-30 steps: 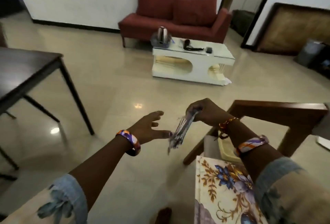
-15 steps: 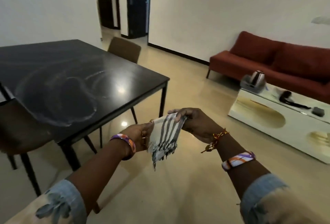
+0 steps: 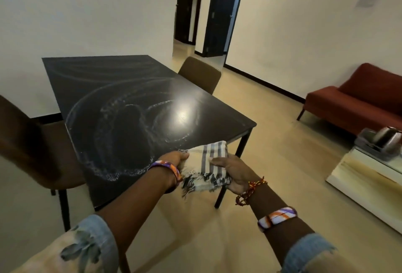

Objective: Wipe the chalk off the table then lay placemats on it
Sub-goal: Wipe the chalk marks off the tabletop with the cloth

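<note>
Chalk (image 3: 121, 124) swirls in pale loops over the dark table (image 3: 91, 70), not yet wiped; nearest the camera, both hands hold a folded striped cloth (image 3: 208, 164) between them, just off the table's near right corner; the left hand (image 3: 174, 159) grips the cloth's left edge with curled fingers, the right hand (image 3: 230, 170) clamps its right side with the thumb on top and the fingers hidden beneath; a frayed fringe hangs from the cloth's near edge. Chalk lies ahead and to the left of the hands, so the left hand is the nearer to it; the marks' long sweep runs from the near left edge toward the far corner, which suggests a reach forward and leftward. Whether the cloth touches the tabletop cannot be told; no placemats are in view. Beyond stand a brown chair (image 3: 200, 74) at the far side, another chair (image 3: 28, 142) blurred and cut off at left, a red sofa (image 3: 359, 103) cropped at right.
</note>
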